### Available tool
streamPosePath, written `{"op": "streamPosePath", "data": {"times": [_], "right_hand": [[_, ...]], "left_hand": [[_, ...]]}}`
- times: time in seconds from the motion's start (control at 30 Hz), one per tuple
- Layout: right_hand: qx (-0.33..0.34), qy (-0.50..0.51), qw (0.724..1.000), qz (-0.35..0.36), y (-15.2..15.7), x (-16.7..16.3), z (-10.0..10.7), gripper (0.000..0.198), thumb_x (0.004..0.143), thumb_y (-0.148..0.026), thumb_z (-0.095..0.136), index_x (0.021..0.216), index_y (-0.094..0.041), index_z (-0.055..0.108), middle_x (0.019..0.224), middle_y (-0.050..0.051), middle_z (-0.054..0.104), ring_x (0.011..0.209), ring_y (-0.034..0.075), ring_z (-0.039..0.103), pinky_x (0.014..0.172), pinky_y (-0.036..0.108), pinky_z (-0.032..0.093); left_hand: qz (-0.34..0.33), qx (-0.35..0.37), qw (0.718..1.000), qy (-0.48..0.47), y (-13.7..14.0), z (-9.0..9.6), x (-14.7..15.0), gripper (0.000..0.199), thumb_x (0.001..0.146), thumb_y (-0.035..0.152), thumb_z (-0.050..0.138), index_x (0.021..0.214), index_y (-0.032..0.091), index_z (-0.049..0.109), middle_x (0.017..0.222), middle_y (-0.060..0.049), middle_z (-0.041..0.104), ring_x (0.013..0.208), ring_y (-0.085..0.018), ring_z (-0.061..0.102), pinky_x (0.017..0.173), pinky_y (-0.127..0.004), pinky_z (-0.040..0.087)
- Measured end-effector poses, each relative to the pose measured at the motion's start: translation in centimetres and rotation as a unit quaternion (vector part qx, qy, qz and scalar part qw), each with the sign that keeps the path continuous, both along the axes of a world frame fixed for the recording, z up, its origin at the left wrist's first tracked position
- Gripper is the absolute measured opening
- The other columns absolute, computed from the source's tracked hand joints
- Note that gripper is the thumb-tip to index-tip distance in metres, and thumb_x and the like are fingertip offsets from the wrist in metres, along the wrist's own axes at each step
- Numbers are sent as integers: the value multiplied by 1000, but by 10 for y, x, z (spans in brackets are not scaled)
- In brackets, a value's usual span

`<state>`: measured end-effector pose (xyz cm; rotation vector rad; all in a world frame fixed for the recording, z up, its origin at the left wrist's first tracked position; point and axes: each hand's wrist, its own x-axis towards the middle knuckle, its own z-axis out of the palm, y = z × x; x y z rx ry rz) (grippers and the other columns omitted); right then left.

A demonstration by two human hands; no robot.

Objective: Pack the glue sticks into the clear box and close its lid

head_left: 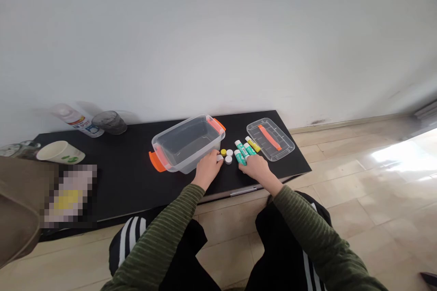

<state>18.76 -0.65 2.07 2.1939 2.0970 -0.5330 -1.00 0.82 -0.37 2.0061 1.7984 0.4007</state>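
A clear plastic box (pixel 191 145) with orange latches stands lidless on the black table. Beside its right end, my left hand (pixel 207 169) has its fingers closed around a small white-capped container (pixel 220 158). Next to that are a yellow cap (pixel 223 152) and two white caps (pixel 229 156), standing close together. My right hand (pixel 256 168) curls over the near end of several green-and-white tubes (pixel 241 149) lying side by side; its fingertips are partly hidden. A yellow tube (pixel 252 144) lies behind them, apart from the fingers.
The clear lid (pixel 280 138) with an orange handle lies flat at the table's right end. On the left stand a paper cup (pixel 61 152), a dark glass (pixel 109 122) and a spray can (pixel 80 120). A blurred-out item (pixel 70 195) lies near the front left. A white wall rises behind.
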Motion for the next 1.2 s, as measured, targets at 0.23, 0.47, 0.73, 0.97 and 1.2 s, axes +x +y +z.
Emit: {"op": "streamPosePath", "data": {"times": [0.23,0.47,0.73,0.97,1.2], "right_hand": [[112,154,981,33,-22,15,19,33,89,-44,55,65,-21,61,61,3,64,65,19,65,63,27,46],[187,252,945,90,-34,11,10,15,84,-36,65,82,-21,63,62,-1,61,57,15,59,58,27,42],[192,242,948,81,-34,14,16,21,85,-34,64,102,-22,67,79,2,68,69,17,63,66,28,46],[139,192,967,88,-37,11,26,27,90,-37,59,112,-24,68,102,5,72,87,20,66,78,28,48],[127,175,972,93,-39,10,24,29,91,-40,58,114,-24,67,102,4,73,90,20,67,79,27,47]], "left_hand": [[79,-167,832,-524,-7,11,2,23,91,33,59,102,14,66,99,-12,74,87,-21,71,74,-31,55],[150,-231,633,-724,-14,26,6,12,94,22,57,91,13,66,94,-9,75,85,-16,72,87,-33,57],[115,-213,660,-711,-14,25,0,12,87,25,69,89,15,62,91,-5,73,84,-14,70,86,-30,57],[85,-197,700,-682,-15,22,2,23,81,31,76,93,14,67,98,-5,73,88,-13,68,92,-32,54],[103,-208,678,-697,-16,20,3,24,77,27,80,93,12,71,102,-8,74,90,-14,68,94,-33,54]]}}
